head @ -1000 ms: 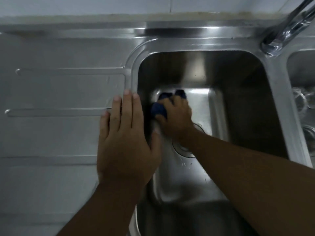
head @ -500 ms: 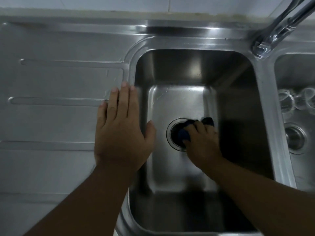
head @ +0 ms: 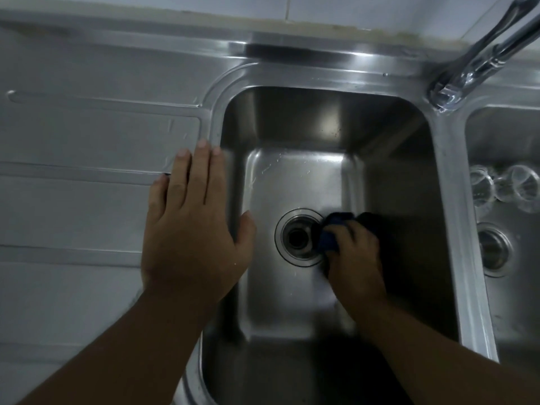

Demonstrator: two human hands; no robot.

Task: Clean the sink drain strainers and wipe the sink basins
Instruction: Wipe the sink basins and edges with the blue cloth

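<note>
Wiping the left basin [head: 295, 176] floor, right hand [head: 355, 258] clutching the blue cloth [head: 328, 239], left hand [head: 190, 226] spread flat; right basin [head: 502, 135] apparently left

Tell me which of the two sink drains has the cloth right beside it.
The drain in the larger left basin: the right hand presses a dark blue cloth against its right edge. The right basin's drain has nothing touching it.

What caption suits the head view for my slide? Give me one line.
Right hand presses a dark blue cloth beside the basin drain while the left hand rests flat on the drainboard.
</note>
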